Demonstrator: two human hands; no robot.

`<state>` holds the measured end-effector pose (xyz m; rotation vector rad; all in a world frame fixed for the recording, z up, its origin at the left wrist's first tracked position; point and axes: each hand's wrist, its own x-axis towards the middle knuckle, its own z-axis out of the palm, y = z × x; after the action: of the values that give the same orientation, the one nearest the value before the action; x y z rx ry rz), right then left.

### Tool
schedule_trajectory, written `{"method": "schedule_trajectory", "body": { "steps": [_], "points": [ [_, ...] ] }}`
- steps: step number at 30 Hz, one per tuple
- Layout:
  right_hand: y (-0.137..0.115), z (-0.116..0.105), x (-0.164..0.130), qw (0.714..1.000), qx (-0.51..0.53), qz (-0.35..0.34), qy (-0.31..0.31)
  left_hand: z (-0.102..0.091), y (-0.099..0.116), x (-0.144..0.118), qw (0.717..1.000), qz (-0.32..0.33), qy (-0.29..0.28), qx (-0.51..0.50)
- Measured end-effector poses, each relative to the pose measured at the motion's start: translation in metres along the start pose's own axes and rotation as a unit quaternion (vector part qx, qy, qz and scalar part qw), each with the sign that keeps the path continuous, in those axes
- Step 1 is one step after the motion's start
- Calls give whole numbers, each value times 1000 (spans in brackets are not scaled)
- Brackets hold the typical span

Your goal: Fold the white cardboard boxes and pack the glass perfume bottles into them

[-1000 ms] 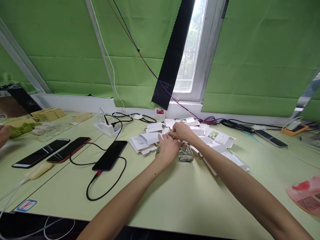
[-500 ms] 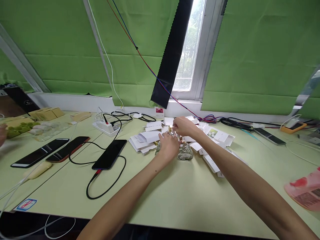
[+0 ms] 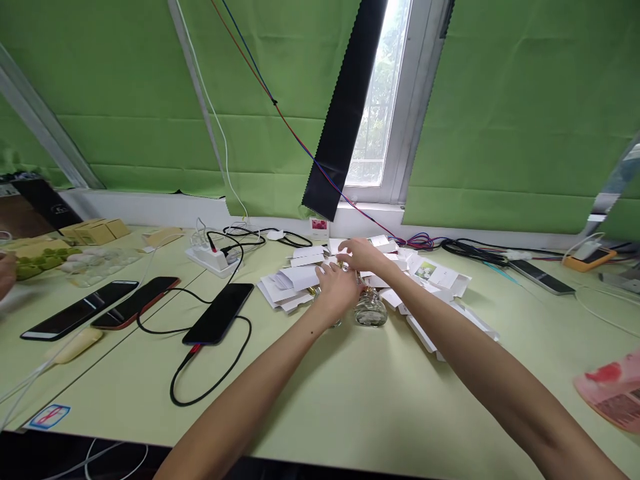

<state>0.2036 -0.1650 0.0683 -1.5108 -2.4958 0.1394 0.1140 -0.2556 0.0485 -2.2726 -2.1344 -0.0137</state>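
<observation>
My left hand (image 3: 339, 291) is closed around a clear glass bottle, mostly hidden behind the fingers. Bent over its top, my right hand (image 3: 367, 256) has its fingertips at a small gold-coloured part; what exactly they pinch is hidden. Just right of my left hand, another clear glass bottle (image 3: 371, 311), shaped like a perfume bottle, stands upright on the table. Behind and around both hands lie several flattened white cartons (image 3: 287, 283), one on the right showing a green printed picture (image 3: 425, 270).
A black phone (image 3: 220, 313) with a looped cable lies left, beside more phones (image 3: 135, 303) and a white power strip (image 3: 213, 259). Another person's hand (image 3: 6, 273) shows at the far left near egg-like items (image 3: 83, 260). A pink package (image 3: 613, 390) lies right. Cables (image 3: 470, 247) run along the wall.
My right hand has shifted slightly left and down over the bottle top, its fingers nearer my left hand. The left hand stays nearly in place. The view has tilted slightly.
</observation>
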Motion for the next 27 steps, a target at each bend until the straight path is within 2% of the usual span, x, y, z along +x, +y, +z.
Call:
{"method": "schedule_trajectory", "body": {
  "steps": [5, 11, 16, 21, 27],
  "points": [
    [-8, 3, 10, 1000, 1, -3, -21, 5, 0, 14, 1000, -4, -6, -11],
    [-11, 2, 10, 999, -14, -34, -26, 9, 2, 17, 1000, 0, -4, -16],
    [-11, -10, 8, 998, -14, -65, -19, 8, 1, 16, 1000, -1, -8, -10],
    [-3, -23, 2, 998, -28, -54, -7, 6, 0, 13, 1000, -5, -10, -11],
    [18, -4, -10, 998, -47, -11, -45, 1, -2, 9, 1000, -5, -15, -24]
  ]
}}
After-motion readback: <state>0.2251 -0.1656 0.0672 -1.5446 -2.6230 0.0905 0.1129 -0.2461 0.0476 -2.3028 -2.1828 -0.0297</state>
